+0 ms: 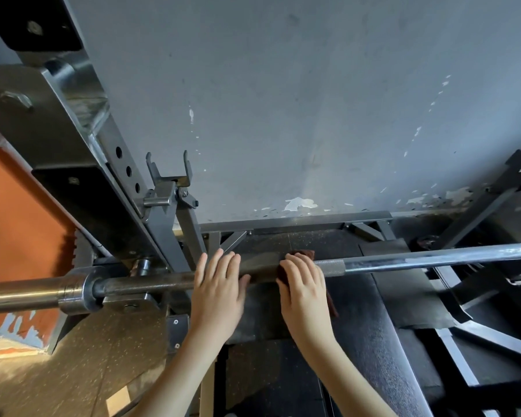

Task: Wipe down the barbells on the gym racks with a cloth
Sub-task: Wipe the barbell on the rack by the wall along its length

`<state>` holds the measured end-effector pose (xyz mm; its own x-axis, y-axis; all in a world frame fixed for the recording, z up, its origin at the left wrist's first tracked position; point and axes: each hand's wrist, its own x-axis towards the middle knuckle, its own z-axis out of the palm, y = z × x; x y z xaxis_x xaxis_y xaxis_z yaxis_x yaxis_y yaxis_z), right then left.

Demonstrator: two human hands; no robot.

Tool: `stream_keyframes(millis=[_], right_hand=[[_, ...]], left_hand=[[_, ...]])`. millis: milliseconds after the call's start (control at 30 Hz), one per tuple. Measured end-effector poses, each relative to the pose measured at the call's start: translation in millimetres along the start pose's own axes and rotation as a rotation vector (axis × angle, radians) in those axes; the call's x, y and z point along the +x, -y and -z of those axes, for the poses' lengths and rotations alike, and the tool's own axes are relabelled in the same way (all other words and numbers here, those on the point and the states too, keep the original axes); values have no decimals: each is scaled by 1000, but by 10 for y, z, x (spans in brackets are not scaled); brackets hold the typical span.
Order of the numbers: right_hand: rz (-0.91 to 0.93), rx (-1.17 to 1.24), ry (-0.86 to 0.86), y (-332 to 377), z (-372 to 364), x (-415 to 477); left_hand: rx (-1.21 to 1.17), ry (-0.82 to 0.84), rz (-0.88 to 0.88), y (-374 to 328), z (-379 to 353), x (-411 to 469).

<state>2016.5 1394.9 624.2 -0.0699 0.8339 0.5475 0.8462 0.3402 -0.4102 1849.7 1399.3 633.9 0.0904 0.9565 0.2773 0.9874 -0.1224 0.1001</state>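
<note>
No readable text, label or number shows anywhere.

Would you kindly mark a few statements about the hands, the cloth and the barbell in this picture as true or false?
1. The right hand holds a dark red cloth against the barbell. True.
2. The left hand grips the cloth. False: it rests on the bare bar with straight fingers, and the cloth is under the right hand.
3. The barbell lies on the floor. False: it rests raised on the rack.
4. The wall behind is grey with chipped paint. True.
5. The left hand is nearer the barbell's sleeve than the right hand is. True.
</note>
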Motion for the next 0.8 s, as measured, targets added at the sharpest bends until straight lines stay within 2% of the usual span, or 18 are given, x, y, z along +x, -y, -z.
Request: stream_keyframes(millis=[100, 200, 300, 400, 467, 567, 667, 733, 800], right_hand=[[71, -37, 42, -304, 172, 60], [-127, -45, -68, -629, 323, 58], [-254, -25, -123, -455, 224, 36], [-82, -5, -2, -286, 168, 4], [4, -36, 48, -452, 263, 32], [-115, -54, -24, -773, 407, 73], [-237, -22, -109, -664, 326, 80], [-171, -6, -66, -490, 242, 27], [-16, -13, 24, -516, 289, 1]], left_hand=[[-8, 31, -66, -191, -29, 48], [-15, 31, -82, -258, -64, 48], [-25, 5, -95, -228, -101, 32], [-35, -14, -87, -235, -119, 27], [-33, -21, -87, -242, -122, 28], [-44, -4, -67, -246, -104, 45], [-56, 23, -39, -281, -82, 74], [-52, 9, -80, -355, -91, 108], [-53, -1, -133, -487, -95, 160]])
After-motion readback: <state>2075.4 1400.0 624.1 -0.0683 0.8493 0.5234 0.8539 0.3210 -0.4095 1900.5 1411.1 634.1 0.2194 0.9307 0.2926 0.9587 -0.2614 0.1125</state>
